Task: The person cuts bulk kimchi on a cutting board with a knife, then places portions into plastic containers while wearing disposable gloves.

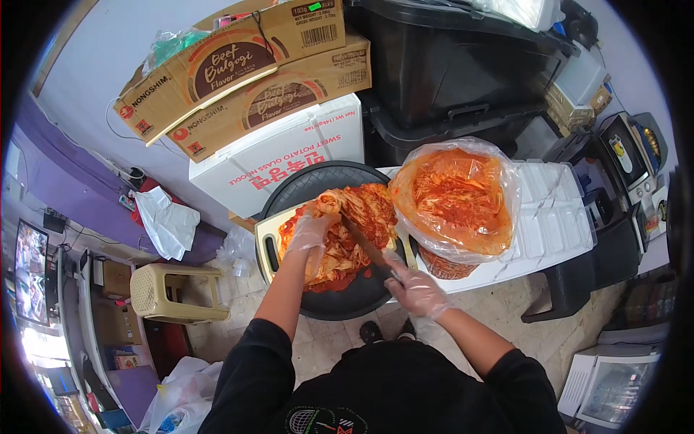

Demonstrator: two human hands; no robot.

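Observation:
A pile of red kimchi (369, 210) lies on a cream cutting board (262, 239), which rests in a large round black tray (311, 182). My left hand (311, 235), in a clear plastic glove, is closed on the kimchi near the middle of the pile. In my right hand (421, 291), also gloved, is the handle of a knife (367, 247). Its blade reaches up and left into the kimchi, close to my left fingers. Just right of the board, a clear plastic bag (506, 181) lines a tub and holds more kimchi.
Clear plastic trays (538, 210) cover the white table's right part. Behind stand a white noodle box (289, 145), brown cartons (238, 72) and black storage bins (455, 65). A beige stool (170, 289) is at left, and a dark chair (585, 267) at right.

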